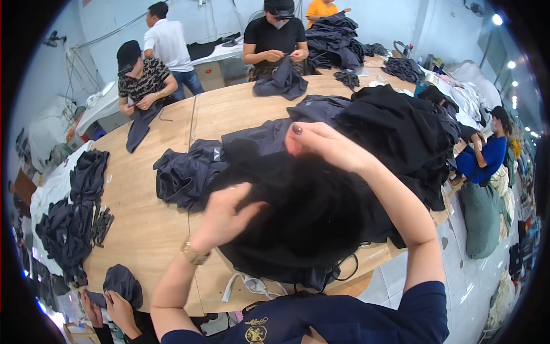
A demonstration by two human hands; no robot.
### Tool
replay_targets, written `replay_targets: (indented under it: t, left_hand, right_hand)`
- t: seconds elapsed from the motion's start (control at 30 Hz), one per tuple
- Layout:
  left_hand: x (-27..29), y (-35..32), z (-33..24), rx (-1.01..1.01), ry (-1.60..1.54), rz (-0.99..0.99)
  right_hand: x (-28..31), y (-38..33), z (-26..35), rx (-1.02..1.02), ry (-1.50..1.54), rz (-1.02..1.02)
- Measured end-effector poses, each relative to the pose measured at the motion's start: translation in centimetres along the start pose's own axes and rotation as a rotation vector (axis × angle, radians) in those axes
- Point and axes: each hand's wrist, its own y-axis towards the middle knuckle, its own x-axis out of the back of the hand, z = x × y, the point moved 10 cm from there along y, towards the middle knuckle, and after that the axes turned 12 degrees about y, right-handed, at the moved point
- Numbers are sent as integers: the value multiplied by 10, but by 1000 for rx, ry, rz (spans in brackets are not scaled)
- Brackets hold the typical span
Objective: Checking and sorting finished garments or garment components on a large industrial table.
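Note:
A black garment (303,212), blurred by motion, is raised close in front of me and fills the middle of the view. At its upper edge my right hand (326,143) is closed on the cloth, fingers bent inward and a dark-painted nail showing. My left hand (226,217), with a gold watch at the wrist, grips the garment's left side; its fingertips are partly hidden in the black cloth. Behind lies a dark grey garment (186,172) on the wooden table. To the right rises a large heap of black garments (395,132).
The wooden table (146,189) curves around me. Piled dark garments (69,229) line its left side. Co-workers handle dark cloth across the table, at the lower left and at the far right. A white strap (252,286) lies at the near edge. A green sack (480,221) stands right.

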Motion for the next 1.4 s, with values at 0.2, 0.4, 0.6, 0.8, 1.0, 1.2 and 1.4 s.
replay_targets:
  t: [0.2, 0.4, 0.6, 0.8, 1.0, 1.2, 1.4]
  left_hand:
    - [53, 7, 3, -157, 382, -108]
    - [82, -10, 46, -135, 627, -111]
    - [88, -15, 61, -102, 729, -128]
    - [70, 11, -23, -305, 747, -220]
    - [81, 24, -72, -372, 569, -477]
    - [9, -15, 53, 391, -14, 56]
    - [160, -40, 17, 205, -437, -381]
  right_hand:
    - [33, -25, -46, -94, 54, -55]
    - [106, -66, -29, 43, -268, -392]
    - [102, -82, -30, 26, -323, -356]
    - [0, -72, 72, 538, -1044, -360]
    - [-26, -41, 78, 380, -957, -146]
    - [-4, -51, 103, 422, -948, -164]
    - [-14, -79, 165, 578, -989, -197]
